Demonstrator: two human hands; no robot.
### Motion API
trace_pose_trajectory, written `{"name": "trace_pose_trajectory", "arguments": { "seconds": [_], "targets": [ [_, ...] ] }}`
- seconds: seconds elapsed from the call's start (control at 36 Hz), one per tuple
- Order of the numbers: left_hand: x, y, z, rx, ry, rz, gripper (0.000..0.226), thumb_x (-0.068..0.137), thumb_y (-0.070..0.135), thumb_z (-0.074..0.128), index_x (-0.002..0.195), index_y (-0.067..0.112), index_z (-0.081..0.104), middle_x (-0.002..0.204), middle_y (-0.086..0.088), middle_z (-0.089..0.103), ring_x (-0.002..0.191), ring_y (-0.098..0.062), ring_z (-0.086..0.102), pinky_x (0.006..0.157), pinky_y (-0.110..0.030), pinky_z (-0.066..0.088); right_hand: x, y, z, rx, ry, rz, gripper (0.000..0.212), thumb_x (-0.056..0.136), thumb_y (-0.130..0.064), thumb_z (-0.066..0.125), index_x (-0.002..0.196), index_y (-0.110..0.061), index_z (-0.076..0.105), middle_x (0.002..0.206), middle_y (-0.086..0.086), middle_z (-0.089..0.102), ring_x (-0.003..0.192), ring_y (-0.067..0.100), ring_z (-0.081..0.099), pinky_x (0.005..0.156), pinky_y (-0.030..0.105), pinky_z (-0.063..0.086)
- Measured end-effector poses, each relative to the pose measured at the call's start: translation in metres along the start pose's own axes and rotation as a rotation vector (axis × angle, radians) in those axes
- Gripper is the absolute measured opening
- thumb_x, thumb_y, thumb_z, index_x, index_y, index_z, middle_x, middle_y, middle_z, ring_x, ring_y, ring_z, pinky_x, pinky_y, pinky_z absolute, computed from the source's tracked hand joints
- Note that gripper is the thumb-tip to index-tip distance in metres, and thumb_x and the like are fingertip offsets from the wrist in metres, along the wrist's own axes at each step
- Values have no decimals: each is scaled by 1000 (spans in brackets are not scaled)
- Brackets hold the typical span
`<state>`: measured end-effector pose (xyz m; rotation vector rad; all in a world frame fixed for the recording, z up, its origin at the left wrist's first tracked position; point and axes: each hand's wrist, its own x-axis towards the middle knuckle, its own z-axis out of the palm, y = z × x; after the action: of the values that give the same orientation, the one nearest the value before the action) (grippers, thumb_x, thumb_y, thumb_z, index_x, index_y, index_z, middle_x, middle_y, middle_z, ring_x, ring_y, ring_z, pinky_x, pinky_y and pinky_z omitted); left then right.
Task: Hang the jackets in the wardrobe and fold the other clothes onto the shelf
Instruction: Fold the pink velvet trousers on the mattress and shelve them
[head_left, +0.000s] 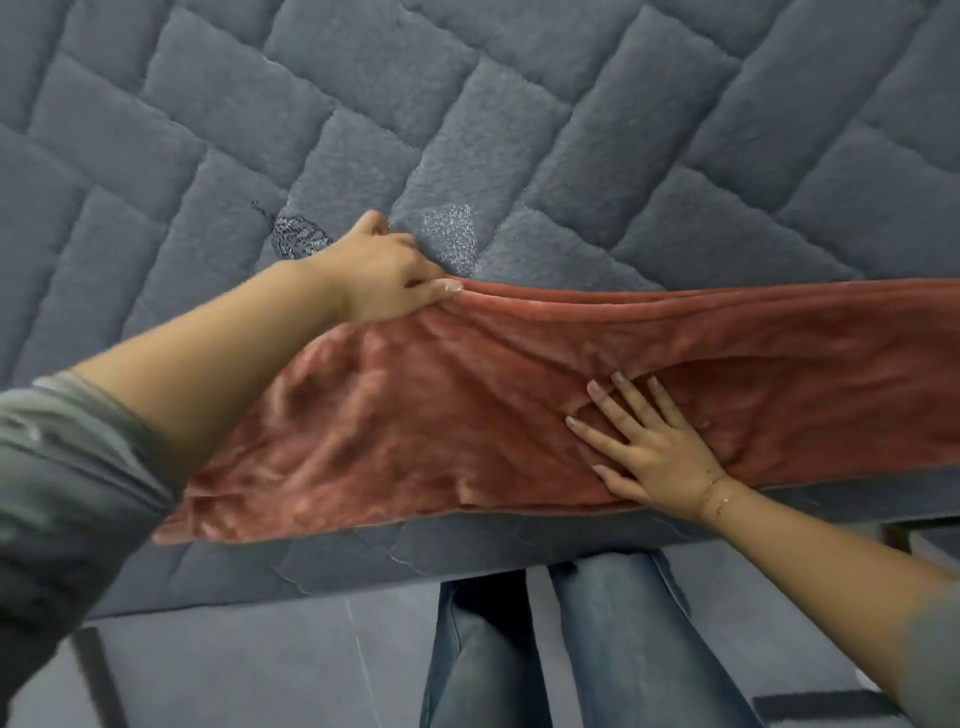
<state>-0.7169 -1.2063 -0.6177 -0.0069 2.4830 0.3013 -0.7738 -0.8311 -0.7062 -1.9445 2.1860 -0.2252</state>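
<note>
A rust-pink velvet garment (467, 405) lies stretched across the near edge of the bed, running off the frame on the right. My left hand (384, 275) grips its far upper edge, thumb on top and fingers curled under the cloth. My right hand (649, 441) lies flat on the middle of the garment with straight, spread fingers pressing it down. No jackets, wardrobe or shelf are in view.
The grey quilted bed cover (467, 130) fills the upper frame, with two small embroidered patches near my left hand. Below the bed's edge are my legs in blue jeans (571, 649) and a grey floor (234, 675).
</note>
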Motion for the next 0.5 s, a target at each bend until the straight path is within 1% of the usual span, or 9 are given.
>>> {"name": "trace_pose_trajectory", "arguments": {
  "seconds": [0.08,0.14,0.19,0.25,0.28,0.36,0.42,0.47,0.5],
  "targets": [
    [7,-4,14,14,15,-105,42,97,54,38,107,24,65,113,6,61,120,-21,38,101,-40,19,1,-2,-7,22,-22,40,56,92,-45,44,145,-27,38,153,17,28,143,37,24,113,55,19],
    [8,-5,24,-153,46,-225,39,93,54,48,110,23,63,120,-2,54,121,-25,37,102,-42,22,2,-4,-13,52,-28,119,59,92,-45,42,147,-26,35,154,17,27,143,35,23,113,54,17],
    [4,-4,33,-415,130,-339,39,89,48,59,116,19,59,123,-8,49,122,-27,38,105,-41,27,5,-2,-22,91,-15,295,62,91,-43,41,148,-22,31,154,16,25,142,35,21,114,53,9],
    [-6,0,42,-655,210,-383,41,89,39,65,120,14,57,122,-12,50,118,-22,43,105,-30,32,11,6,-32,143,-13,542,62,94,-41,37,150,-17,30,157,15,23,144,34,16,115,51,1],
    [-12,2,45,-758,232,-405,38,89,37,67,118,14,57,117,-10,53,110,-17,47,100,-26,35,15,11,-37,158,-19,650,61,96,-41,33,151,-17,28,159,14,20,146,33,13,116,52,-1],
    [-25,9,54,-1012,190,-541,27,87,40,68,102,18,60,88,5,56,80,-7,51,75,-19,42,29,22,-47,187,-46,821,61,98,-40,29,154,-17,20,162,8,11,150,29,6,116,55,-4],
    [-29,13,57,-1059,177,-567,28,87,38,69,78,17,53,70,7,47,63,-5,42,58,-15,37,43,21,-51,204,-31,838,63,95,-29,39,154,-12,21,162,10,11,150,32,5,116,57,-4],
    [-30,17,56,-1073,253,-549,41,85,30,73,64,20,39,67,5,42,61,-7,38,56,-18,34,61,17,-57,257,24,804,68,86,-13,50,151,-7,29,160,13,19,148,35,11,117,57,-3],
    [-30,20,53,-1082,318,-533,40,84,23,75,64,21,40,71,2,45,65,-9,40,59,-19,35,71,14,-62,298,61,758,68,83,-8,53,148,-6,34,158,15,24,147,36,15,117,56,-1]
  ]
}}
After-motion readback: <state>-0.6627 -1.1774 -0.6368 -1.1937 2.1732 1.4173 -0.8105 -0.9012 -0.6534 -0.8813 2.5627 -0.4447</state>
